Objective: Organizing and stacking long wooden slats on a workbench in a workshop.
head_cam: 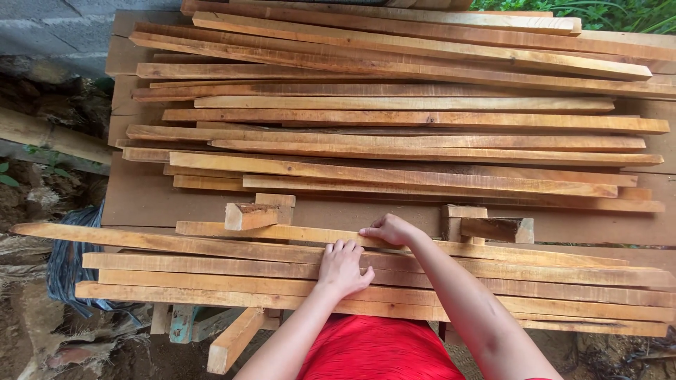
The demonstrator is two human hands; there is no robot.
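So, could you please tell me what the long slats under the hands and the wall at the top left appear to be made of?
The long slats look like rough-sawn, unfinished wood: orange-brown, with visible grain, saw marks and uneven edges. The left hand lies flat on them, and the right hand grips one slat's edge. The wall looks like grey masonry blocks, probably concrete, bare and unpainted, with mortar joints showing.

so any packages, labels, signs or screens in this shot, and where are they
None in view: no package, label, sign or screen shows.
What is there is bare wood: long brown slats piled across a wooden bench.
Left hand rests flat on the near slats; right hand touches the slat just behind.
Two short wooden blocks stand on the bench.
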